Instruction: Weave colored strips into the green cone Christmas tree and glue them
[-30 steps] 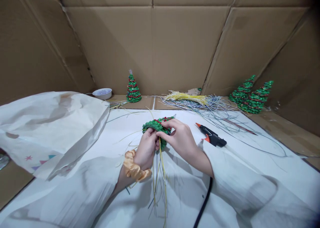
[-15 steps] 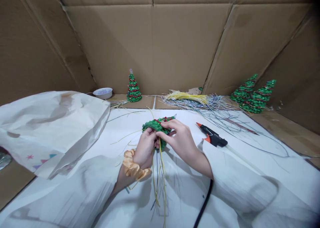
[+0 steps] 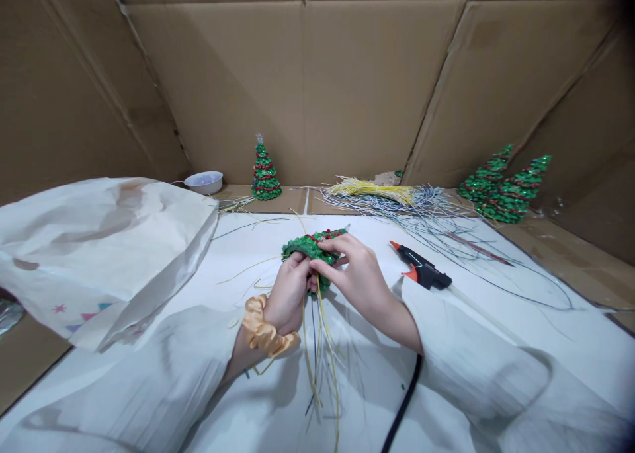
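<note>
A small green Christmas tree [image 3: 317,242] with red trim lies on its side between my hands, its tip pointing right and away. My left hand [image 3: 289,294] has its fingers at the open base, partly hidden inside it. Thumb and fingers of my right hand [image 3: 358,273] grip the tree's near side. From the base, thin yellow, white and dark wires [image 3: 320,347] hang toward me, and a few stick out to the left. An orange scrunchie [image 3: 268,327] circles my left wrist. To the right lies a black and orange glue gun [image 3: 421,268].
A bundle of yellow and white wires [image 3: 372,191] spreads across the back of the white table. One finished-looking tree [image 3: 266,172] stands beside a white bowl [image 3: 204,182]; two more trees [image 3: 510,192] stand back right. A crumpled white bag [image 3: 109,241] fills the left. Cardboard walls [image 3: 307,89] enclose the table.
The loose wire ends below the tree have swung slightly to the right. Both hands keep nearly the same hold on the tree, and the view has tilted a little.
</note>
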Demonstrator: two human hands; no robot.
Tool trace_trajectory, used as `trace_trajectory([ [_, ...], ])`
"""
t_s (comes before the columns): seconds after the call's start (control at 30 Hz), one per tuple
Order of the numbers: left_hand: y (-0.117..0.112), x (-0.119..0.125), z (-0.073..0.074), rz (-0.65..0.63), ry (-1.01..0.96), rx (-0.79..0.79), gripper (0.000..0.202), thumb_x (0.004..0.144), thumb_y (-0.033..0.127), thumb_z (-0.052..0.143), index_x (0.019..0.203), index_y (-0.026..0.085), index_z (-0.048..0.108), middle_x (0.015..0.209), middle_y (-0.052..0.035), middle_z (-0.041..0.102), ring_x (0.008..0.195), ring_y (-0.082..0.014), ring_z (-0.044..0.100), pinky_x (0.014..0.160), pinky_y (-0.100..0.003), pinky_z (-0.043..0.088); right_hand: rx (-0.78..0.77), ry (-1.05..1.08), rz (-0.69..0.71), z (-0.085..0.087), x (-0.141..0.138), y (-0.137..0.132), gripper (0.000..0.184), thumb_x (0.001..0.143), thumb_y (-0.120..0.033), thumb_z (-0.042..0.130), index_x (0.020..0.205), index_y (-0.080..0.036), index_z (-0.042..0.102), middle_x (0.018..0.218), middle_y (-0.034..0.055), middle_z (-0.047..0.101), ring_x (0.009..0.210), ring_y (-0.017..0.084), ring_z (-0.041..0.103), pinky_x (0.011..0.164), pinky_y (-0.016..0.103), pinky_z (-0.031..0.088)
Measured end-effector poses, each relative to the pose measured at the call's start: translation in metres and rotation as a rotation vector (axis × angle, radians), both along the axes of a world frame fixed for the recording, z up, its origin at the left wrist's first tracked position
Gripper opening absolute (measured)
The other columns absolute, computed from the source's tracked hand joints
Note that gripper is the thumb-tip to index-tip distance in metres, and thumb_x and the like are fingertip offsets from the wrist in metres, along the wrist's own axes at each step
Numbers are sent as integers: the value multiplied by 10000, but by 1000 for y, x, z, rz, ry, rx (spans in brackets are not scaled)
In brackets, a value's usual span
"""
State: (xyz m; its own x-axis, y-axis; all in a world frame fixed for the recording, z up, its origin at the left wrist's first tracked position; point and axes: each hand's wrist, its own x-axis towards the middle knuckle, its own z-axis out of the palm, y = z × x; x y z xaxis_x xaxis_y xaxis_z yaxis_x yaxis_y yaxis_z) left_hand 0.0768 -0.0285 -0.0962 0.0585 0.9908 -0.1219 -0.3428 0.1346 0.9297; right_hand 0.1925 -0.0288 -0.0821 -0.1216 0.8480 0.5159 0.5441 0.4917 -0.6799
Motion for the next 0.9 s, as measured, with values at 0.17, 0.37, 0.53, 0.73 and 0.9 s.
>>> trace_trajectory([
  [0.17, 0, 0, -2, -9, -9, 9, 116, 649, 160, 563, 744, 161, 496, 531, 72, 411, 454, -52, 347, 450, -184, 275, -38, -15, -25, 1, 0, 1, 180, 736, -246, 646, 882, -161, 582, 921, 60, 601, 850, 177, 566, 724, 296, 466],
  [0.37, 1, -1, -4, -32, -14, 6, 131, 650, 176, 593, 746, 168, 503, 531, 77, 398, 451, -53, 354, 447, -189, 263, -150, -14, -2, 7, 1, 4, 202, 693, -231, 668, 854, -158, 570, 920, 59, 559, 827, 168, 548, 719, 298, 460],
  [0.53, 2, -2, -4, -37, 8, -4, 114, 665, 187, 588, 748, 149, 519, 521, 69, 414, 439, -41, 347, 430, -169, 276, -182, -9, 3, 8, 2, 6, 219, 675, -260, 684, 823, -159, 558, 894, 50, 534, 774, 152, 535, 689, 293, 459],
  [0.73, 3, -3, -3, -56, 4, 33, 143, 660, 162, 577, 791, 148, 521, 537, 63, 452, 411, -33, 340, 397, -157, 288, -201, -14, 3, 8, 3, 7, 210, 676, -252, 680, 816, -153, 558, 890, 54, 528, 749, 145, 523, 665, 287, 456],
  [0.9, 3, -3, -1, -60, -9, 35, 136, 659, 157, 571, 787, 137, 530, 548, 55, 457, 418, -34, 356, 394, -156, 299, -151, -24, 11, 8, 2, 5, 183, 698, -233, 672, 820, -164, 554, 894, 53, 542, 808, 163, 533, 692, 296, 460],
])
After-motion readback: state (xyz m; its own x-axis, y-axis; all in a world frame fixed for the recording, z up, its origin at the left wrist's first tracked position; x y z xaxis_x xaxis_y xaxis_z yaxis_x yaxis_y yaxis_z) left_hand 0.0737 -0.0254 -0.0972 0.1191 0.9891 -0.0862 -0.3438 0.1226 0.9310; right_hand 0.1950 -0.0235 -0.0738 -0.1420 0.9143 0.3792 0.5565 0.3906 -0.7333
